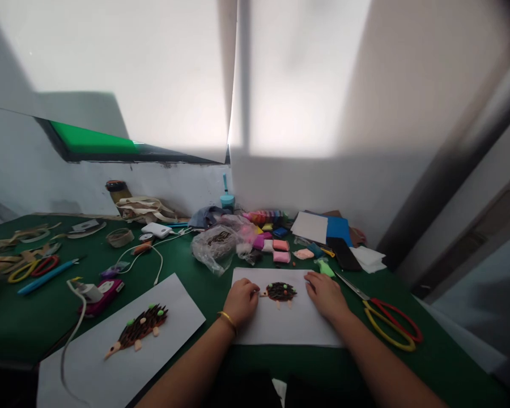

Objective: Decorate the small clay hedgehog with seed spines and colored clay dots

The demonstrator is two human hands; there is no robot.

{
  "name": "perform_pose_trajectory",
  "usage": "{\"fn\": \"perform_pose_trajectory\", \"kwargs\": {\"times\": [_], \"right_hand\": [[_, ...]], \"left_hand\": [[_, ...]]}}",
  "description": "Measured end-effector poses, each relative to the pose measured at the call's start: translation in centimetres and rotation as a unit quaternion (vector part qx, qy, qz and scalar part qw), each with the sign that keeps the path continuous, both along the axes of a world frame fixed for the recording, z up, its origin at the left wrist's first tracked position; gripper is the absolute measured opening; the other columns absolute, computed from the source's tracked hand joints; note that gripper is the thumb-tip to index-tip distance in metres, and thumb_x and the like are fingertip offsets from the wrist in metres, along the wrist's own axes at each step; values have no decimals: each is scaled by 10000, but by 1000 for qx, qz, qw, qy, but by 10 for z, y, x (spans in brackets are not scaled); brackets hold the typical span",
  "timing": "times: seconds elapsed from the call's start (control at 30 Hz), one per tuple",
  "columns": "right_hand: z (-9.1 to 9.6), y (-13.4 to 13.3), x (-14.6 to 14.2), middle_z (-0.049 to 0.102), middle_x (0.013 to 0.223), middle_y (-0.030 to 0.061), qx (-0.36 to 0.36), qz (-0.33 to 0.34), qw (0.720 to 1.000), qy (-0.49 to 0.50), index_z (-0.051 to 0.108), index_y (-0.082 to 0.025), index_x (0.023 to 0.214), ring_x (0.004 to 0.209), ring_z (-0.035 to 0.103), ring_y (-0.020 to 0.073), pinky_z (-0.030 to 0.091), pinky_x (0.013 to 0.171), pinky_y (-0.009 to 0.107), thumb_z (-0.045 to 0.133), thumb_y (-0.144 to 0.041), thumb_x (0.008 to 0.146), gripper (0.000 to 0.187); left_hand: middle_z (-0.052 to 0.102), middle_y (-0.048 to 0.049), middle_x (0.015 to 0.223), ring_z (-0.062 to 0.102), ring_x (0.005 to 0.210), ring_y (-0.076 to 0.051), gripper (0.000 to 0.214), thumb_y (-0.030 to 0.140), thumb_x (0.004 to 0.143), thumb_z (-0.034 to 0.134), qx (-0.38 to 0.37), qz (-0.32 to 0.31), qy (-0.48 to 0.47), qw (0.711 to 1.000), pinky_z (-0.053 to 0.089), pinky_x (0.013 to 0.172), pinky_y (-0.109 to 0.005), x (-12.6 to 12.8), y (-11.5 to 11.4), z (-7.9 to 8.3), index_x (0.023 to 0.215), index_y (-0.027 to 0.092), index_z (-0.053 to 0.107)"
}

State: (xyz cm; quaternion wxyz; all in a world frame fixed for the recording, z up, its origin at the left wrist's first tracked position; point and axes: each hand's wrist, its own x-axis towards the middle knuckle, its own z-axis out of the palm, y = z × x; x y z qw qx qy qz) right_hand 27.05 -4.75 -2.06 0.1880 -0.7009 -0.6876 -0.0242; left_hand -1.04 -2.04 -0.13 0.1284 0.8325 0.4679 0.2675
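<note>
A white sheet lies on the green table, bearing a small hedgehog picture with dark spines, green and orange dots, a peach snout and two peach feet. My left hand, a yellow band at its wrist, rests on the sheet's left side. Its fingers are bent together beside the snout; whatever they may hold is hidden. On the right side of the sheet my right hand lies with fingers stretched out, holding nothing. To the left, a larger hedgehog picture is on another white sheet.
Red-and-yellow scissors lie open right of the sheet. Behind it are coloured clay packets, a green clay packet, a plastic bag and a black phone. A white cable crosses the left sheet.
</note>
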Motion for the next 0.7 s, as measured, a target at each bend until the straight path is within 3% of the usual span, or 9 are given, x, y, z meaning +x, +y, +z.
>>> {"fn": "perform_pose_trajectory", "kwargs": {"times": [0.7], "right_hand": [[-2, 0, 2, 596, 1209, 33, 10, 6, 1000, -11, 618, -247, 1103, 1106, 498, 197, 351, 930, 329, 418, -301, 858, 321]], "left_hand": [[592, -56, 887, 534, 885, -174, 212, 155, 797, 499, 15, -13, -10, 1000, 418, 825, -306, -1, 1, -4, 893, 197, 683]]}}
